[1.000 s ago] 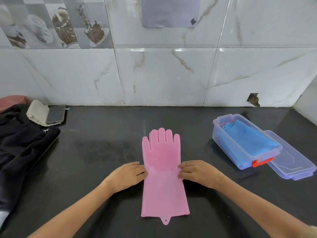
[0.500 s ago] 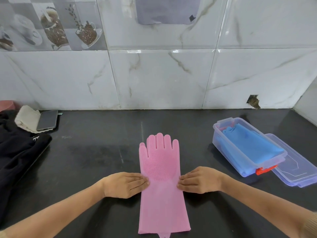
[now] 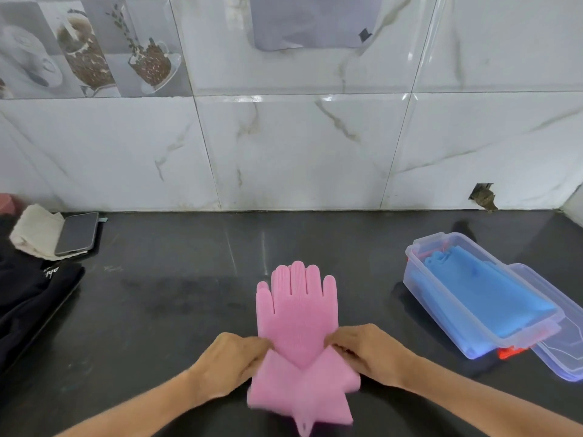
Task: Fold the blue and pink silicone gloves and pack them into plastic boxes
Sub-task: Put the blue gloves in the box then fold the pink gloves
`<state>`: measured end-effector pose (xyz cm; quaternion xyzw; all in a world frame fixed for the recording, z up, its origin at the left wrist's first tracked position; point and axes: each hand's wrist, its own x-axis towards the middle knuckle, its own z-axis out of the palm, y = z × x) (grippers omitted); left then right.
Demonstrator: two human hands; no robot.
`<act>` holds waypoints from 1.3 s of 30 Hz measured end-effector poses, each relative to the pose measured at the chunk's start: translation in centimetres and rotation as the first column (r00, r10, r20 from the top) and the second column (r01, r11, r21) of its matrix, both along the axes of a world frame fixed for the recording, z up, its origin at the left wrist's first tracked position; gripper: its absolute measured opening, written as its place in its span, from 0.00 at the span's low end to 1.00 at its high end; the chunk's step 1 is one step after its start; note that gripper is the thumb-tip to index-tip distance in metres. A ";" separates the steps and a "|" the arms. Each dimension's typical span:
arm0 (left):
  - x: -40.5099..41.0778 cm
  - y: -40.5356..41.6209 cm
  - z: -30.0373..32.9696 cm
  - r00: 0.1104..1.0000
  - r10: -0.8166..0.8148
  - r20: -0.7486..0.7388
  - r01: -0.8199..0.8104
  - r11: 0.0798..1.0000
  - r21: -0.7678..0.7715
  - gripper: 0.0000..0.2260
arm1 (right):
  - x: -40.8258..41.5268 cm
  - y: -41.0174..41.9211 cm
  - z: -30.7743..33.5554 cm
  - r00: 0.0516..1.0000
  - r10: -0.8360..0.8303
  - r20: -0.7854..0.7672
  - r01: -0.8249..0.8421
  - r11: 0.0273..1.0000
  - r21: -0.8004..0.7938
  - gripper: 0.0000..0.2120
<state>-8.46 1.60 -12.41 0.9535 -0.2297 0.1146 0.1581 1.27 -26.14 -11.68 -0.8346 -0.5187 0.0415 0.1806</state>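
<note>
Since a moment ago, our left hand (image 3: pixel 232 362) and right hand (image 3: pixel 367 351) pinch the pink glove (image 3: pixel 298 313) mid-counter, buckling its cuff; springy silicone may slip free and unfold.

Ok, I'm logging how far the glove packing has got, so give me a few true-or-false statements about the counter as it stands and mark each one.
1. The pink glove lies on the black counter with its fingers pointing toward the tiled wall. True.
2. The blue glove is spread flat on the counter. False: it sits inside the open plastic box.
3. The left hand and the right hand grip the pink glove at its two side edges. True.
4. The box lid is snapped shut on the box. False: it lies beside the box, on its right.
5. A phone rests on a folded cloth at the far left. True.
</note>
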 end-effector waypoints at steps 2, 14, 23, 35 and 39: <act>0.4 -1.1 -0.4 0.932 0.297 -0.209 -0.342 0.910 -0.235 0.17 | 0.4 0.9 0.8 0.888 -0.262 -0.378 0.270 0.962 -0.032 0.12; 2.6 -4.7 0.0 0.567 0.712 -0.414 -0.815 0.557 -0.158 0.17 | 0.2 3.5 -0.2 0.504 -0.601 -0.620 0.723 0.686 -0.077 0.12; 2.4 -6.3 0.0 0.503 0.782 -0.368 -0.855 0.514 -0.077 0.15 | -0.5 5.0 -1.2 0.613 -0.724 -0.315 0.765 0.644 0.008 0.16; 1.9 -7.7 0.3 0.424 0.866 -0.267 -0.899 0.437 -0.008 0.15 | -0.7 6.4 -1.0 0.602 -0.793 -0.093 0.793 0.608 -0.047 0.21; 2.0 -8.3 1.0 0.299 0.923 -0.243 -0.941 0.328 0.085 0.16 | -0.9 6.9 -1.2 0.520 -0.839 -0.164 0.850 0.527 -0.002 0.18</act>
